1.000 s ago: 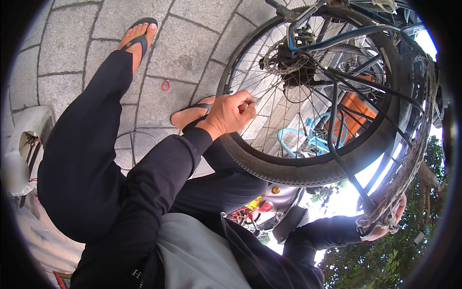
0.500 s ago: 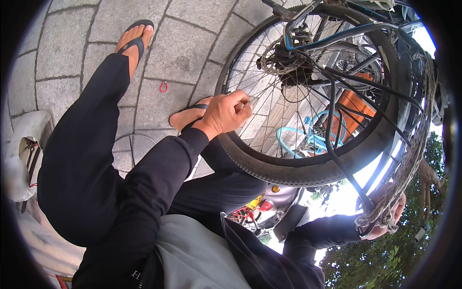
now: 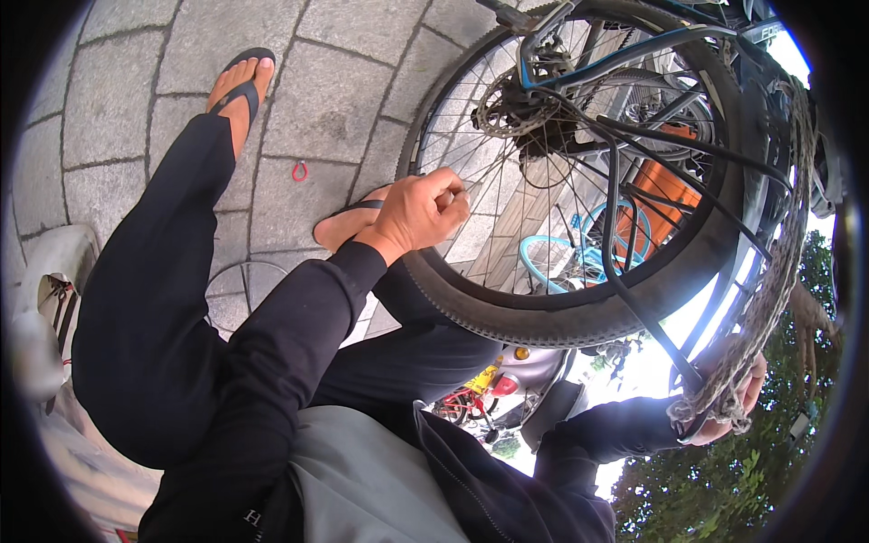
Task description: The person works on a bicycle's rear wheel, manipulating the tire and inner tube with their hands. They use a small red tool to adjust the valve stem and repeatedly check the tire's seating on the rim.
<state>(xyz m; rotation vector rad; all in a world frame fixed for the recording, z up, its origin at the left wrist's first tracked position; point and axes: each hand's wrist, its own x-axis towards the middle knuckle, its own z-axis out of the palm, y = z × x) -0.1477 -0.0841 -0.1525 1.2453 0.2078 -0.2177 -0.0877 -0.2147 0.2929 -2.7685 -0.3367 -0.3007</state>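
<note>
A bicycle wheel (image 3: 507,317) with a black tyre and thin metal spokes fills the upper right. My left hand (image 3: 421,213) is closed at the wheel's left side, its fingertips pinched around a spoke just inside the rim. My right hand (image 3: 733,407) is at the lower right, wrapped around a dark part of the bicycle's frame that is covered in grey rope netting (image 3: 769,299). The hub and its disc (image 3: 516,109) sit above my left hand. Both arms are in black sleeves.
My legs in black trousers and black flip-flops (image 3: 237,86) rest on grey paving stones. A small red ring (image 3: 300,170) lies on the paving. A white object (image 3: 45,290) stands at the left edge. A light blue bicycle (image 3: 561,258) shows through the spokes.
</note>
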